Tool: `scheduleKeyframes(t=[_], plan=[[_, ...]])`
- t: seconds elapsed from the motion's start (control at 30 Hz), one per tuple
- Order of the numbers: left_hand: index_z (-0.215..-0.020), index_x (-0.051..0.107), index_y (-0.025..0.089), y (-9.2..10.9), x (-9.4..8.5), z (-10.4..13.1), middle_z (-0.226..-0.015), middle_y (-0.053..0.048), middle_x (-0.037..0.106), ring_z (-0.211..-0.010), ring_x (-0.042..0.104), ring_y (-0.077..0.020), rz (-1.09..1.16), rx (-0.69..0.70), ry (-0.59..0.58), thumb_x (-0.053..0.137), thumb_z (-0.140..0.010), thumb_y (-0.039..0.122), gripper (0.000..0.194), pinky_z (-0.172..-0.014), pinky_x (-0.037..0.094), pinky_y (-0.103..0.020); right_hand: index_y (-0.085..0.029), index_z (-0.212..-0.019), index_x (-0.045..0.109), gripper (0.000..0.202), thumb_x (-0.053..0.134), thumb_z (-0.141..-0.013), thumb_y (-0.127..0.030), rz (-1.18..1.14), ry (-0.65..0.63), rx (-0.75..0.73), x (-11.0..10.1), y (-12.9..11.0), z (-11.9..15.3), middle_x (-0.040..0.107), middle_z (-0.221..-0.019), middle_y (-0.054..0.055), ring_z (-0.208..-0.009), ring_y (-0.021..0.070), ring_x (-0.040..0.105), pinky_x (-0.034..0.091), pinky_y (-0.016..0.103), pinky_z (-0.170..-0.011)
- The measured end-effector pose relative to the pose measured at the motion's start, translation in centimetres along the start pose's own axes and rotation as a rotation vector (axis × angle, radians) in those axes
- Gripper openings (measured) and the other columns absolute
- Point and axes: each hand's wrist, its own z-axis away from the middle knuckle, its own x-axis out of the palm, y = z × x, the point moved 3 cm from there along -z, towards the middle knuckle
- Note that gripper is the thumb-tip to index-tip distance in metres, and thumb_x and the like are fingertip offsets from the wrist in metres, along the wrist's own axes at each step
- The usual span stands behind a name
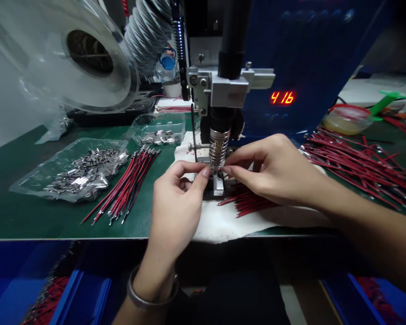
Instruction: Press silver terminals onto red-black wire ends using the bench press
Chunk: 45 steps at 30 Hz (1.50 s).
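Here the left hand (pixel 177 205) and right hand (pixel 274 174) are pinching narrowly, any catch too small to tell, with the shiny ringed metal tip (pixel 218 146) standing upright between them, about equally near, and thin red wires (pixel 248 206) lying below the right on a wavy-edged white sheet (pixel 219 225).

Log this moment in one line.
left hand: pinched beside metal coil; right hand: opposite side; held item: unclear; display: 416; wire bunch: on green table
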Motion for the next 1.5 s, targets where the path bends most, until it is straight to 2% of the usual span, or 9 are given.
scheduleKeyframes(t=[0.1, 0.37, 0.6, 1.1, 1.33, 1.5], plan=[[-0.087, 0.067, 0.018, 0.11, -0.01, 0.01, -0.059, 0.000, 0.051, -0.059, 0.056, -0.0141, -0.005, 0.002, 0.003, 0.067, -0.081, 0.038, 0.021, -0.050, 0.041, -0.020, -0.014, -0.085, 0.077, 0.022, 0.056, -0.083, -0.019, 0.006, 0.004, -0.009, -0.03, 0.03, -0.03, 0.069, -0.070, 0.004, -0.054, 0.0110, 0.053, 0.040, 0.025, -0.054], [-0.086, 0.067, 0.017, 0.18, 0.00, 0.02, -0.058, 0.000, 0.051, -0.061, 0.058, -0.0157, 0.004, -0.002, 0.004, 0.068, -0.080, 0.039, 0.022, -0.054, 0.044, -0.022, -0.015, -0.083, 0.076, 0.021, 0.056, -0.084, -0.019, -0.012, -0.014, -0.008, -0.06, 0.14, 0.03, 0.071, -0.076, 0.004, -0.059, 0.0120, 0.059, 0.042, 0.025, -0.055], [-0.085, 0.068, 0.017, 0.15, 0.05, -0.17, -0.052, 0.002, 0.044, -0.063, 0.058, -0.0158, 0.017, -0.012, 0.015, 0.070, -0.078, 0.037, 0.021, -0.057, 0.046, -0.021, -0.017, -0.084, 0.077, 0.020, 0.056, -0.082, -0.017, -0.007, 0.012, -0.032, 0.03, 0.09, 0.09, 0.070, -0.073, 0.001, -0.056, 0.0099, 0.058, 0.041, 0.022, -0.052], [-0.085, 0.068, 0.018, 0.05, 0.01, 0.00, -0.055, 0.001, 0.047, -0.065, 0.060, -0.0156, -0.007, 0.010, 0.020, 0.070, -0.079, 0.037, 0.020, -0.057, 0.047, -0.020, -0.013, -0.081, 0.076, 0.018, 0.058, -0.081, -0.015, 0.011, 0.038, -0.083, 0.05, 0.15, 0.01, 0.068, -0.067, 0.001, -0.053, 0.0075, 0.055, 0.039, 0.021, -0.051], [-0.087, 0.069, 0.018, 0.10, -0.12, 0.10, -0.062, -0.001, 0.056, -0.068, 0.061, -0.0154, 0.005, -0.002, 0.021, 0.070, -0.079, 0.035, 0.019, -0.058, 0.047, -0.020, -0.012, -0.084, 0.075, 0.018, 0.058, -0.080, -0.014, 0.055, 0.017, -0.142, 0.03, 0.29, -0.19, 0.068, -0.071, 0.002, -0.057, 0.0080, 0.055, 0.040, 0.021, -0.055], [-0.087, 0.068, 0.018, 0.21, -0.18, 0.21, -0.075, -0.003, 0.064, -0.062, 0.058, -0.0123, 0.007, -0.003, 0.018, 0.070, -0.079, 0.036, 0.020, -0.050, 0.041, -0.018, -0.012, -0.082, 0.073, 0.014, 0.059, -0.081, -0.013, 0.075, 0.027, -0.264, -0.20, 0.02, -0.20, 0.065, -0.070, 0.002, -0.057, 0.0078, 0.051, 0.036, 0.022, -0.055]])
